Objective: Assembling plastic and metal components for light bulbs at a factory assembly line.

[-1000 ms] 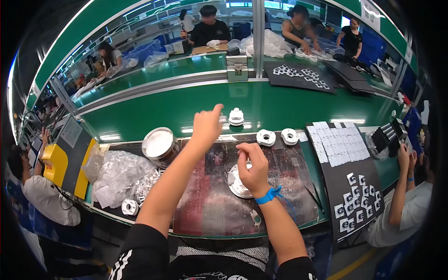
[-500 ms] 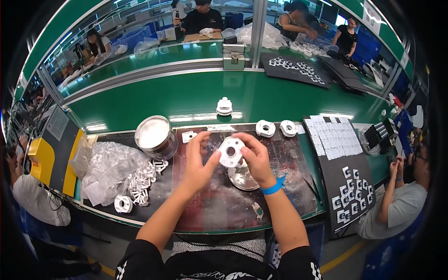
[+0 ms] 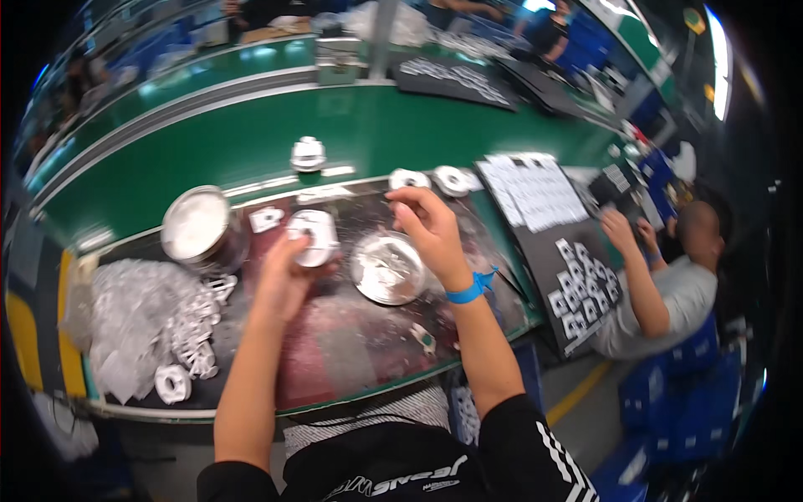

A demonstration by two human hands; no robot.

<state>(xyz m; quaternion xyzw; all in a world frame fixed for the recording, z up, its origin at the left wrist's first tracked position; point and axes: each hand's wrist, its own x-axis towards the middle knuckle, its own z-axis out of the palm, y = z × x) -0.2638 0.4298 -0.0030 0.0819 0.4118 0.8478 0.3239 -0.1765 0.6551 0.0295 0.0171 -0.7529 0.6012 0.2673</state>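
Note:
My left hand (image 3: 285, 283) is closed on a white plastic ring part (image 3: 322, 248) with a central hole, held above the dark red work mat (image 3: 335, 351). My right hand (image 3: 431, 227) is raised over the far side of the mat, with its fingers loosely bent, the thumb apart from the forefinger and nothing visible between them. Just beyond its fingertips sits a white ring part (image 3: 409, 179), with a second white ring part (image 3: 452, 181) to its right. Between my hands lies a round shiny metal dish (image 3: 388, 272) with something silvery in it. Motion blurs the fine detail.
At the left stand an open tin (image 3: 197, 224), a clear plastic bag (image 3: 125, 322) and loose white plastic pieces (image 3: 194, 335). Stacked white parts (image 3: 308, 154) rest on the green bench. A black board (image 3: 544, 289) bears small parts at the right, beside a seated co-worker (image 3: 661, 305).
My hands have moved apart. The ring part both held is now in my left hand alone; my right hand has let go and moved toward the far rings. The view has turned right.

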